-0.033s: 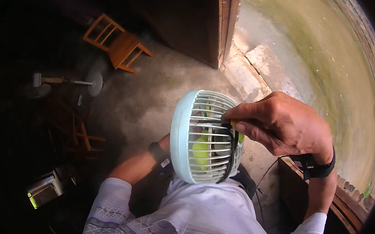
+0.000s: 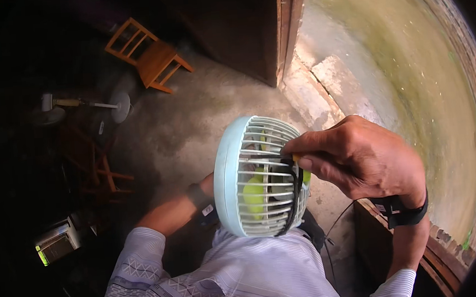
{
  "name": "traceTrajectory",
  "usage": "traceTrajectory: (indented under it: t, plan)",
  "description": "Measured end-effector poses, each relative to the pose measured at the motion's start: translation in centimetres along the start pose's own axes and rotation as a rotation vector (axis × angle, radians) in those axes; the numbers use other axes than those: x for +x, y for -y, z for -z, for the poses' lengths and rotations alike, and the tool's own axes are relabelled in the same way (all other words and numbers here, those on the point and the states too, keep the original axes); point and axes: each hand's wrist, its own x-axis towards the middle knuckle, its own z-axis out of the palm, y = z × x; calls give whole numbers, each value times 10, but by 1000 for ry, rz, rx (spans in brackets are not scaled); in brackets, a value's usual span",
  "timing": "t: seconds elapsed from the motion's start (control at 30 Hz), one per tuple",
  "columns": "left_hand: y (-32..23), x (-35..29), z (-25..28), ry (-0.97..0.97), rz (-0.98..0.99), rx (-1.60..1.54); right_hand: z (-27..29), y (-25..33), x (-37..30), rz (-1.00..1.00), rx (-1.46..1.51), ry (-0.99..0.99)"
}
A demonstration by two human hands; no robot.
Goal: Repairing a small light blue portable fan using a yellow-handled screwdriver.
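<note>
A small fan [image 2: 227, 177] with a pale blue rim and wire-like cage is held up in front of my body. Green blades show through its bars, and a black cord or strap [image 2: 295, 199] runs down over the cage's right side. My right hand [image 2: 360, 154] is closed in a pinch at that side, on a small thin dark piece with a yellow end [image 2: 296, 157]. The dark part lies along the bars toward the left. My left forearm [image 2: 178, 208] reaches behind the fan, which hides the hand and its fingers.
A wooden chair [image 2: 157, 60] stands beyond the fan at the upper left. A white pedestal-like item [image 2: 120, 107] and dark wooden furniture [image 2: 104, 171] are at the left. A wooden door edge [image 2: 288, 34] meets the doorway step. A thin cable [image 2: 332, 227] hangs at the right.
The fan has shifted very slightly down toward my body. My right hand keeps its pinch at the cage.
</note>
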Motion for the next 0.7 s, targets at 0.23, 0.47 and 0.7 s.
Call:
traceTrajectory:
  t: [0.23, 0.47, 0.7]
  plan:
    - [-13, -25, -9, -93, -63, 67, -2, 14, -36, 124, 269, 101]
    - [-28, -2, -16, -327, -130, -219, -4, 35, -60, 97, 201, 300]
    - [-51, -3, -4, -240, -148, -187, -33, 61, -68, 119, 43, 183]
